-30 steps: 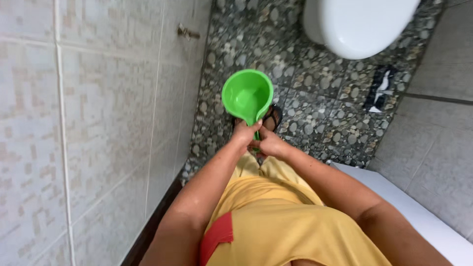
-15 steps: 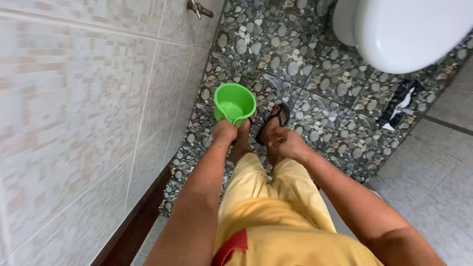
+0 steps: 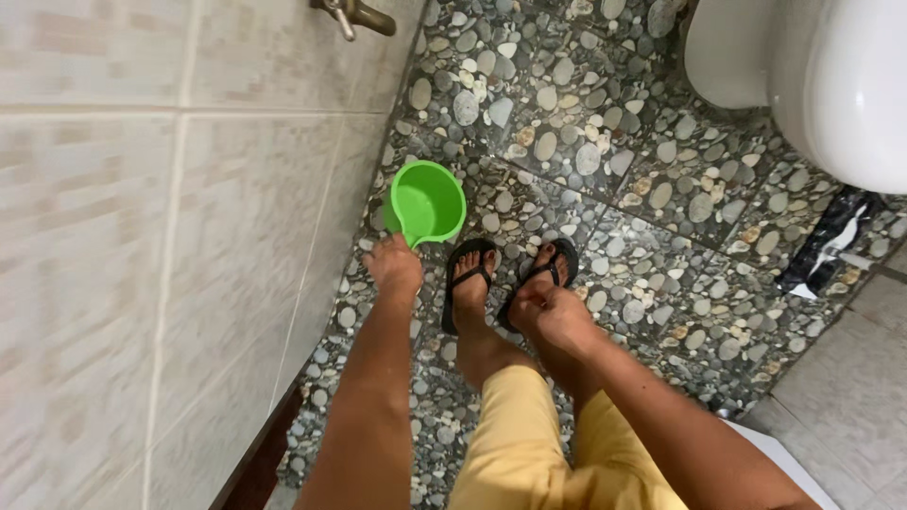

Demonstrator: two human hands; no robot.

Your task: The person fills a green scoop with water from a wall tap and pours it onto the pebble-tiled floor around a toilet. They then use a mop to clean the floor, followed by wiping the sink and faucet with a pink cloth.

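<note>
The pebble floor (image 3: 614, 179) came closer as the person bent down. The left hand (image 3: 395, 267) had lowered the green scoop (image 3: 427, 203) near the wall, still grasping its handle; the right hand (image 3: 550, 310) had let go, loosely curled.

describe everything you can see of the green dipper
The green dipper is a bright, glossy scoop that looks like plastic, with a round bowl and a short handle at its near edge. It is held upright, its open mouth facing up toward the camera, low over the pebble floor beside the tiled wall. The left hand grips the handle, hiding most of it. Whether any water lies inside cannot be told.
</note>
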